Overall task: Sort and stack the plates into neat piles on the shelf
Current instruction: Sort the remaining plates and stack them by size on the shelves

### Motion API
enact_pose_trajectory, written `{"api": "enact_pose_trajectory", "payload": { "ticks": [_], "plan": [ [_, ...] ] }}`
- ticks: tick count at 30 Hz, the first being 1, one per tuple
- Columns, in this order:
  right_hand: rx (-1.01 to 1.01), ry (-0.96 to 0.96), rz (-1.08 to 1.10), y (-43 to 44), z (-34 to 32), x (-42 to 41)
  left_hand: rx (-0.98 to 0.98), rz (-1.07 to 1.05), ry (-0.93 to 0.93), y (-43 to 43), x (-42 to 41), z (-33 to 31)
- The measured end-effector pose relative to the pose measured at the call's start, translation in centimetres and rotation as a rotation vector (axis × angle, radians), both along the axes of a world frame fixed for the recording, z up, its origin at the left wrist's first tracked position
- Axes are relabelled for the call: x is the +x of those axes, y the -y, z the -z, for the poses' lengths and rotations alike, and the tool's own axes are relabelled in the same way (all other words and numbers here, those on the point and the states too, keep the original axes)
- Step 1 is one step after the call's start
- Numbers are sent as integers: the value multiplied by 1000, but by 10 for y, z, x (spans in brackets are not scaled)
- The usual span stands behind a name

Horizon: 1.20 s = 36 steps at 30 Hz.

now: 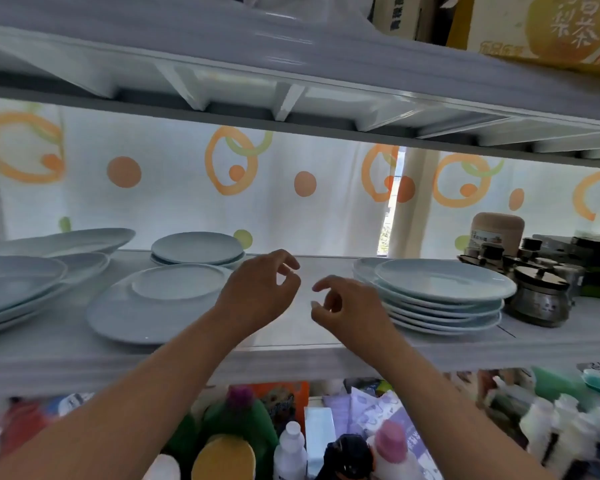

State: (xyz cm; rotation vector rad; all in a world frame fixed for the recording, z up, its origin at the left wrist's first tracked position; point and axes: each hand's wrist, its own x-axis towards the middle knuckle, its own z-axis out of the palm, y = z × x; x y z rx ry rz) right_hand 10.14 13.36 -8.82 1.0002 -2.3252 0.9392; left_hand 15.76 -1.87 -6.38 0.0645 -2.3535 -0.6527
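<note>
Both hands raised over a bare stretch of the shelf [291, 344], holding nothing — left hand [257, 292] and right hand [350, 306] near each other, fingers loosely curled with thumb and forefinger tips close but apart. Plates on that shelf: tall stack [440, 296] just right of the right hand, beside dark lidded jars [537, 292]; small plate on a large plate [142, 306] at the left wrist; short pile [198, 249] behind it; overlapping, uneven plates [32, 282] at far left. Lower level: bottles [291, 448], blurred.
</note>
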Motion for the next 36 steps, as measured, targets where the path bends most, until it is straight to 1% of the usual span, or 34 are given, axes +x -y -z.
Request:
{"api": "enact_pose_trajectory", "payload": {
  "ticks": [3, 7, 10, 14, 16, 25, 29, 33, 36],
  "plan": [
    [73, 27, -143, 27, 9, 3, 14, -46, -11, 31, 21, 2],
    [190, 4, -302, 61, 11, 9, 43, -123, -7, 67, 44, 3],
    [262, -18, -354, 81, 7, 16, 52, -180, -14, 86, 57, 6],
    [389, -146, -396, 102, 1, 22, 77, -240, -1, 107, 72, 12],
    [408, -166, -428, 106, 0, 23, 81, -253, -1, 114, 77, 14],
    [419, -169, -491, 100, -11, 22, 109, -252, 16, 119, 87, 14],
    [353, -139, -477, 89, -16, 22, 125, -223, 3, 118, 86, 12],
    [224, -254, -364, 82, -22, 25, 202, -160, -55, 117, 89, 8],
    [112, -362, -288, 83, -23, 26, 217, -151, -192, 117, 91, 4]
  ]
}}
